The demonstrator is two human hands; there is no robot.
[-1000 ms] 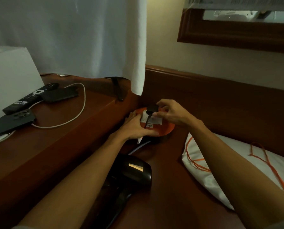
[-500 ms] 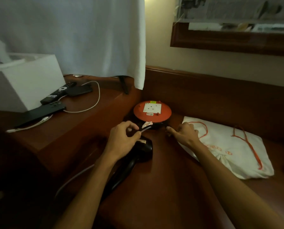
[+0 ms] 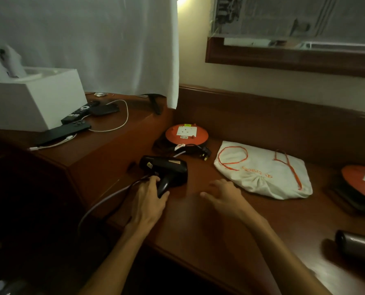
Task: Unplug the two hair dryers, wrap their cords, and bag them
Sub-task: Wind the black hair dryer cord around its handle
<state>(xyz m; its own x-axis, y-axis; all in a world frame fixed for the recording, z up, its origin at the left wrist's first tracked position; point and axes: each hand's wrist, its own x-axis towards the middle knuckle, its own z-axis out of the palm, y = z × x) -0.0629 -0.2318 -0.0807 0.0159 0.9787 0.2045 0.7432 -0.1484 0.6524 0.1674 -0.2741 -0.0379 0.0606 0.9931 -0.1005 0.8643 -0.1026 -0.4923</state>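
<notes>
While the black hair dryer lies on its side on the lower wooden desk, the left hand is closed around its handle at the near end. The barrel runs left to right across the scene, and the handle slopes down toward the near edge, into the fingers. Its cord leaves the handle beside the left hand and drops off the near left edge of the desk. The plug lies loose on the desk, just near the orange cable reel, whose socket face is empty. The right hand hovers to the right of the dryer, fingers spread and holding nothing; it is blurred. A white drawstring bag with orange cord lies flat just beyond the right hand. Farther right, a second orange cable reel sits at the frame edge, and a second hair dryer lies near it. On the raised surface to the left rest a white box, a remote control and a dark phone.
</notes>
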